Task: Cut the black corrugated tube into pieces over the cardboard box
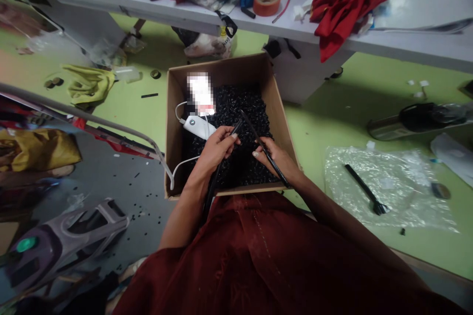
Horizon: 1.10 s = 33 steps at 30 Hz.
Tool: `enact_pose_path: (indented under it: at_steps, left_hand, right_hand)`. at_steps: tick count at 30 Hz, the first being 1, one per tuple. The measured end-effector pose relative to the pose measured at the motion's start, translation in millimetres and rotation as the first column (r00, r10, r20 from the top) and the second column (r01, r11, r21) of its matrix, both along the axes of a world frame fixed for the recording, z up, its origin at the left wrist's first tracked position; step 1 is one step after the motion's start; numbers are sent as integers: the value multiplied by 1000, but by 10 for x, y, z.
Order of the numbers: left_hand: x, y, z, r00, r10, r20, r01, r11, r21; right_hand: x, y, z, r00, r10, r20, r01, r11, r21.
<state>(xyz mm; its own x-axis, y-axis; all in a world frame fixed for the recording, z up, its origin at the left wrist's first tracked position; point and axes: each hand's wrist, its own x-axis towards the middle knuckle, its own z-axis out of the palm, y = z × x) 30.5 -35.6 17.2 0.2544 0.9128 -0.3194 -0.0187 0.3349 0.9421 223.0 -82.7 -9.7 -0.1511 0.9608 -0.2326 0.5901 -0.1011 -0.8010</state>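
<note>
My left hand (220, 146) is closed on a narrow black ridged strip (237, 127), which runs down under my forearm. Pinched in my right hand (276, 156) is a second thin black strip (273, 163), lying slantwise with its tip near the first strip's end. Both hands are over an open cardboard box (286, 133) in front of me. Many small black pieces (240, 96) fill it; their kind is too small to tell. On them, at the left, lie a white power bank (197, 126) with a cable and a phone-like thing (200, 92) with a bright, blurred-out face.
Clear plastic bags (402, 197) with a black strip (364, 187) on them lie at right, below a metal bottle (388, 125). A shelf ahead holds orange tape (266, 1) and red cloth (354, 0). At left are a curved bar (111, 120) and a purple-grey stool-like object (66, 241).
</note>
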Motion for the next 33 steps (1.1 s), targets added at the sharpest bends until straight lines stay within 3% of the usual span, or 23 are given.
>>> enact_pose_path:
  at_steps: [5,12,24,33]
  left_hand:
    - [-1,16,-26,997,73,-27,-72,997,34]
    - [-15,26,-103,994,67,-83,-63,997,48]
    - [-20,20,-65,954,-72,-290,95,993,68]
    - [-21,21,-108,932,-132,-338,180,977,114]
  right_hand:
    - [2,-5,-4,1000,18,-11,-18,1000,1]
    - [3,-13,-54,997,79,15,-80,996,31]
    - [-4,0,-49,993,107,60,-109,993,35]
    - [18,-11,-7,987,147,70,-150,988,29]
